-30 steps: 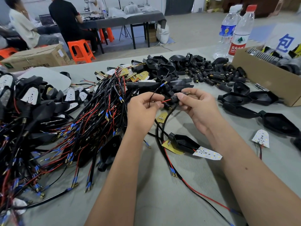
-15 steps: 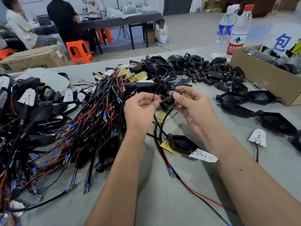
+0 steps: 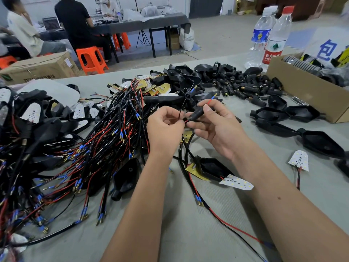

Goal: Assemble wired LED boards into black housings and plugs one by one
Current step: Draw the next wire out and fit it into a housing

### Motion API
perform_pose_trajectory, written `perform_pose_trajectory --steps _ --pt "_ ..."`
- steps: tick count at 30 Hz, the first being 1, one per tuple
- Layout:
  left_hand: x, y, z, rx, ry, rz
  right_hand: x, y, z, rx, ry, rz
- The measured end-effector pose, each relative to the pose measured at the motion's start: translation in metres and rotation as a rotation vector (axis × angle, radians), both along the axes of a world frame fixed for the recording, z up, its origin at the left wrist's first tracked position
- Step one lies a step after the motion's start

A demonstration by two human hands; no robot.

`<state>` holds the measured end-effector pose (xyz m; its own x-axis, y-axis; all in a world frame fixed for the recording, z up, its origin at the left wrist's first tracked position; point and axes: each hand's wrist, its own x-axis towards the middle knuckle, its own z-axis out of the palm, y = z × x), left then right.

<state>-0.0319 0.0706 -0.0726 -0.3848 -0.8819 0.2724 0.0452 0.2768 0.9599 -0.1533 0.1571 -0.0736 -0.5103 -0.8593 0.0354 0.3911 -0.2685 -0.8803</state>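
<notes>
Right hand (image 3: 213, 127) pinched the black plug (image 3: 196, 115) above the table (image 3: 188, 233), left hand (image 3: 164, 127) gripped its red wire (image 3: 186, 121); feeding it straight, without kinking, looked wise.

Beyond the near grey-green worktable (image 3: 188, 233), a pale concrete floor (image 3: 217, 40) runs to a dark cloth-covered table on black legs (image 3: 143, 25), where two seated people (image 3: 79, 25) work beside bright orange plastic stools (image 3: 91, 59).
</notes>
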Motion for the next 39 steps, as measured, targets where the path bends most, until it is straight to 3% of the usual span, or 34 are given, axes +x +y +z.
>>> perform_pose_trajectory --steps 7,12,16,24,30,39 --pt "0.010 -0.005 0.024 -0.044 0.262 -0.159 -0.002 -0.002 0.000 -0.037 -0.104 -0.136" --pt "0.012 -0.012 0.018 -0.314 0.060 -0.061 -0.007 -0.002 -0.001 -0.116 -0.250 -0.154" --pt "0.011 -0.010 0.004 -0.388 -0.175 -0.045 -0.006 -0.004 -0.002 -0.165 -0.295 -0.117" --pt "0.012 -0.006 0.010 -0.425 -0.119 -0.114 -0.005 -0.002 0.001 -0.181 -0.451 -0.084" --pt "0.005 0.003 0.012 -0.415 -0.132 -0.009 -0.002 -0.002 0.001 -0.186 -0.526 -0.075" --pt "0.005 0.004 0.011 -0.402 -0.139 -0.017 -0.001 -0.003 0.002 -0.197 -0.619 -0.071"
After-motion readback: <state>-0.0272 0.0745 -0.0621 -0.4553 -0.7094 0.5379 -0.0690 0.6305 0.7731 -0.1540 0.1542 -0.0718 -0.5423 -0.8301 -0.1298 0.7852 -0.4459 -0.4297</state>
